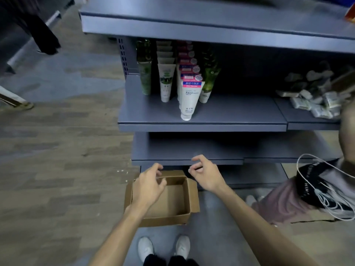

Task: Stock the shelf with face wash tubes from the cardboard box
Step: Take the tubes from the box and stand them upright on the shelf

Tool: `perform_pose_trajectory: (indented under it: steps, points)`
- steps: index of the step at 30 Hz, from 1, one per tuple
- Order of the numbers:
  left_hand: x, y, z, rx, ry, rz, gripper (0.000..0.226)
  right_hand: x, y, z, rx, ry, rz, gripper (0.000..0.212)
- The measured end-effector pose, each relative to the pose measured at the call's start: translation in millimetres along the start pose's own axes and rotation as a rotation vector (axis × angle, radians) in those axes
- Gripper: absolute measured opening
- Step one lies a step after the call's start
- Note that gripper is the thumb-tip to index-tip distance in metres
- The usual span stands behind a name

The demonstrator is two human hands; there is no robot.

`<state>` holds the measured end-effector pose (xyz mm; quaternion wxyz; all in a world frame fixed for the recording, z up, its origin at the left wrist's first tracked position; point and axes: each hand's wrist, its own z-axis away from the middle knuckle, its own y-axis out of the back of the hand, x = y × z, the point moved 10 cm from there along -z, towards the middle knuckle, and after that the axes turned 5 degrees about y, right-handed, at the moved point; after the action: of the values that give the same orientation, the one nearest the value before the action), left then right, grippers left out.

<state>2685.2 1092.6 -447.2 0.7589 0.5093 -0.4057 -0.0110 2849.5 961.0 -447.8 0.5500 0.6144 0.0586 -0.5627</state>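
An open cardboard box (173, 200) lies on the floor in front of the shelving, and no tubes show inside it. My left hand (148, 184) hovers over the box's left side with fingers loosely curled, holding nothing. Above the box's far right corner, my right hand (204, 172) is also bare, fingers apart and bent. On the grey middle shelf (240, 116) stand rows of face wash tubes cap down: a white one labelled "Facial" (189, 98) at the front, a white-green row (166, 81), and green tubes (145, 73) at either side.
A person crouches at the right (299, 198) with a black bag and white cords. Small white packets (315, 98) are piled on the shelf's right section. A lower grey shelf (192, 150) juts out above the box. Someone's legs stand at the upper left (44, 35). My white shoes (163, 246) are below.
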Motion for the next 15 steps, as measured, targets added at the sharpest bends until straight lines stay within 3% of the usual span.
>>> perform_pose_trajectory:
  steps: [8, 15]
  points:
    - [-39.3, -73.3, -4.0, -0.147, 0.097, -0.027, 0.03, 60.7, -33.2, -9.7, -0.067, -0.067, -0.005, 0.027]
    - [-123.8, -147.8, -18.8, -0.251, 0.24, -0.068, 0.032, 110.3, -116.1, -48.5, -0.217, -0.088, -0.001, 0.031]
